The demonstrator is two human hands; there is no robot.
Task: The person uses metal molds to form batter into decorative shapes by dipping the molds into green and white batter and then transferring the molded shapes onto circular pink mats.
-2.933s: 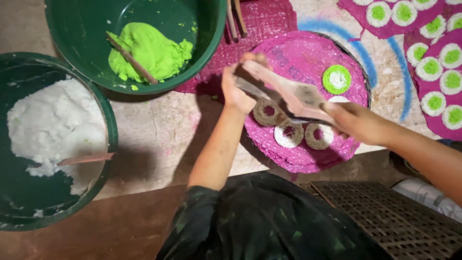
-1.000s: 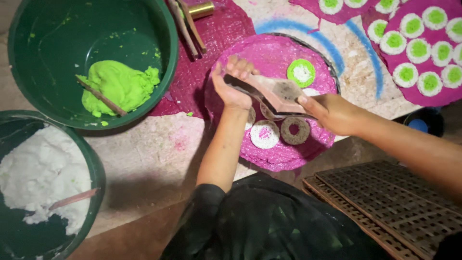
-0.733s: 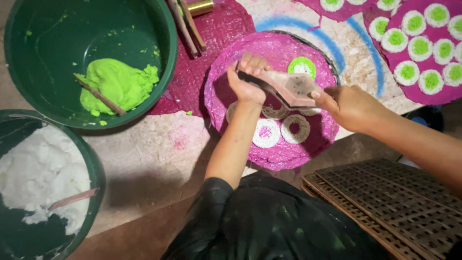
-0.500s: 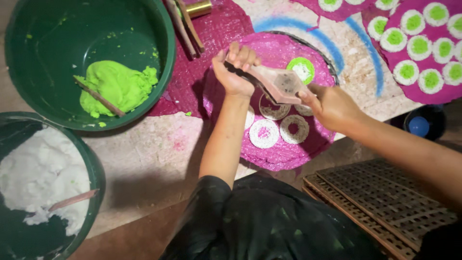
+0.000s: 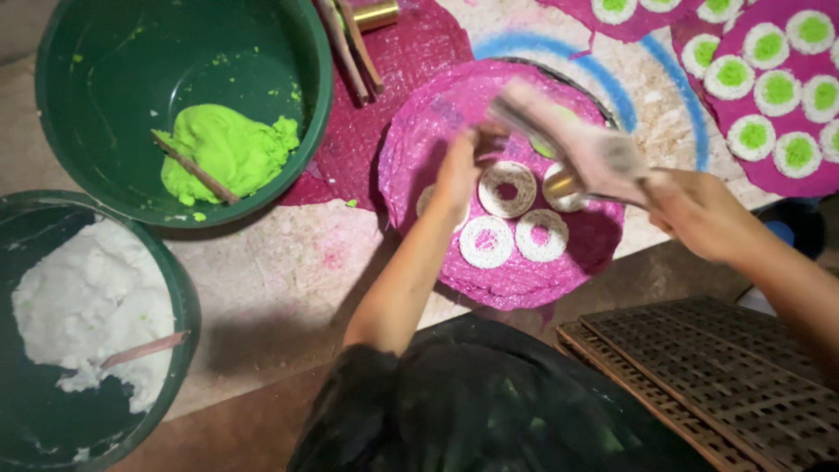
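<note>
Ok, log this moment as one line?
left hand: on pink tray | right hand: grips wooden press, blurred | white rings: on tray | green dough: in bowl

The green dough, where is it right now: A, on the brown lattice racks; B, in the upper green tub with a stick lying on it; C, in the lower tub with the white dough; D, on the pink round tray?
B: the green dough sits in the upper green tub, a stick across it.

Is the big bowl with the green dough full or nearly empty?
Nearly empty. The green bowl holds one lump of green dough low on one side, with a stick lying on it; the rest shows bare inner wall with small green specks.
</note>
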